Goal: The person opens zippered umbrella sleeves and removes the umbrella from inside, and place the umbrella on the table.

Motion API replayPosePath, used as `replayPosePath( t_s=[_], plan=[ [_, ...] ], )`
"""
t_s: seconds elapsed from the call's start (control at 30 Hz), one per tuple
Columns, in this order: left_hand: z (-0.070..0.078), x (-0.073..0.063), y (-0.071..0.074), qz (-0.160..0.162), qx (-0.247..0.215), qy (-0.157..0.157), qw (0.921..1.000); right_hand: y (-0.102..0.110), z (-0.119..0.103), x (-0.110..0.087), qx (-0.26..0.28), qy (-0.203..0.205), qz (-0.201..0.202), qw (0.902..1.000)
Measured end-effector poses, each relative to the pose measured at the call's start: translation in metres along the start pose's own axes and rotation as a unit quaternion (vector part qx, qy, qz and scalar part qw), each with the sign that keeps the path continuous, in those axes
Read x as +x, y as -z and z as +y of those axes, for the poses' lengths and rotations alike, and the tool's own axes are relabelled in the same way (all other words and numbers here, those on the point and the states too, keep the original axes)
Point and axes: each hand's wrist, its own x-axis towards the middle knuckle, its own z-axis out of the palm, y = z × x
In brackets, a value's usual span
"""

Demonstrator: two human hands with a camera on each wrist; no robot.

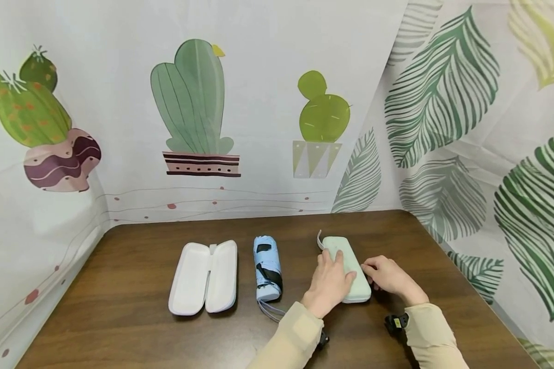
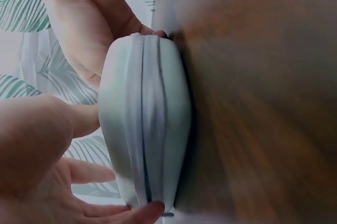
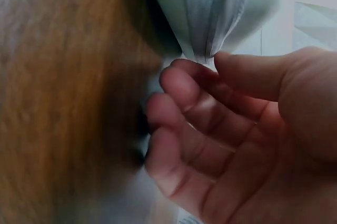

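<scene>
A mint-green zippered glasses case (image 1: 349, 261) lies closed at the right of the table, a grey strap loop at its far end. My left hand (image 1: 328, 282) holds it from the left, thumb on the top. In the left wrist view the fingers curl round its side, one fingertip at the zipper (image 2: 149, 97). At the case's right side, my right hand (image 1: 390, 277) pinches at the zipper seam. The right wrist view shows the thumb and index fingertips meeting at the zipper band (image 3: 202, 18), other fingers curled beneath; the pull is hidden between them.
A folded light-blue umbrella (image 1: 266, 266) with black patches and a wrist cord lies left of the case. Farther left, a white hinged glasses case (image 1: 188, 279) lies spread wide. The brown table (image 1: 134, 287) meets a printed curtain (image 1: 268, 102) behind.
</scene>
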Motion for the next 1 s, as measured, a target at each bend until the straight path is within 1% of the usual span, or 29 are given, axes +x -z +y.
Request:
replayPosePath(
  t_s=[0.13, 0.3, 0.43, 0.5, 0.57, 0.7, 0.83, 0.97, 1.0],
  plan=[
    [0.012, 0.012, 0.002, -0.012, 0.01, 0.027, 0.9995, 0.002, 0.004, -0.001, 0.031, 0.007, -0.015, 0.9994],
    [0.026, 0.028, 0.01, -0.024, 0.008, 0.063, 0.9977, 0.004, 0.006, -0.002, 0.051, 0.018, -0.036, 0.9979],
    [0.035, 0.041, 0.014, -0.045, 0.039, 0.099, 0.9933, 0.003, 0.005, -0.001, 0.046, 0.027, -0.035, 0.9979],
    [0.039, 0.047, 0.015, -0.065, 0.067, 0.121, 0.9883, 0.002, 0.003, 0.0, 0.039, 0.036, -0.032, 0.9981],
    [0.045, 0.052, 0.016, -0.088, 0.098, 0.138, 0.9816, 0.001, 0.003, 0.001, 0.033, 0.044, -0.028, 0.9981],
    [0.052, 0.058, 0.017, -0.126, 0.155, 0.158, 0.9672, 0.0, 0.001, 0.001, 0.025, 0.043, -0.025, 0.9984],
    [0.054, 0.061, 0.016, -0.14, 0.199, 0.165, 0.9559, 0.0, 0.0, 0.0, 0.021, 0.036, -0.033, 0.9986],
    [0.054, 0.063, 0.011, -0.144, 0.221, 0.165, 0.9505, 0.003, 0.002, -0.001, 0.035, 0.038, -0.048, 0.9975],
    [0.054, 0.064, 0.01, -0.143, 0.224, 0.163, 0.9502, 0.003, 0.003, -0.002, 0.039, 0.039, -0.051, 0.9972]
  ],
)
